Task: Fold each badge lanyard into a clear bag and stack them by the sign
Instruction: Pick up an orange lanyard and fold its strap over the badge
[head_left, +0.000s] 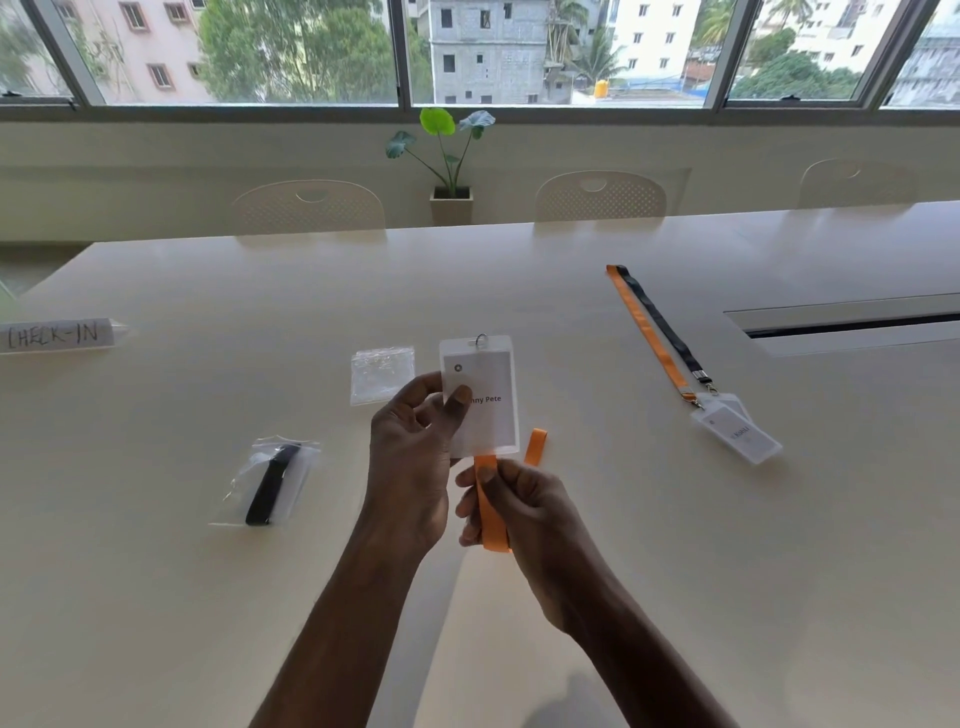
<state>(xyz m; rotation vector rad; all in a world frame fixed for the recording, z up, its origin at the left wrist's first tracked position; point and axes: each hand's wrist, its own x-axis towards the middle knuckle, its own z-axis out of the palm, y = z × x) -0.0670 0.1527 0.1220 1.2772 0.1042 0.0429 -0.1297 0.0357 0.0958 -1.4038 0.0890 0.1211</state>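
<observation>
A person's left hand pinches a clear badge holder upright above the pale desk, thumb pressed on its front, the long axis running away from the camera and the metal ring at the far end. The card inside reads partly "nny Pete", the first letters hidden behind the thumb. The right hand, just nearer the camera than the badge holder, is closed on a folded orange lanyard, its strap running lengthwise toward the camera, with a loose loop standing up just right of the holder's lower edge. Just left of the badge holder and beyond it, an empty clear bag lies flat. Farther left and nearer the camera, a filled bag holds a black lanyard folded lengthwise. Far left of the badge holder, at the desk's edge, stands a sign hand-lettered "CHECK-IN". Well right of the badge holder, an orange and a black lanyard lie stretched side by side, pointing diagonally away, their badges overlapping at the near end; that print is too small to read. Open desk surrounds both hands.
</observation>
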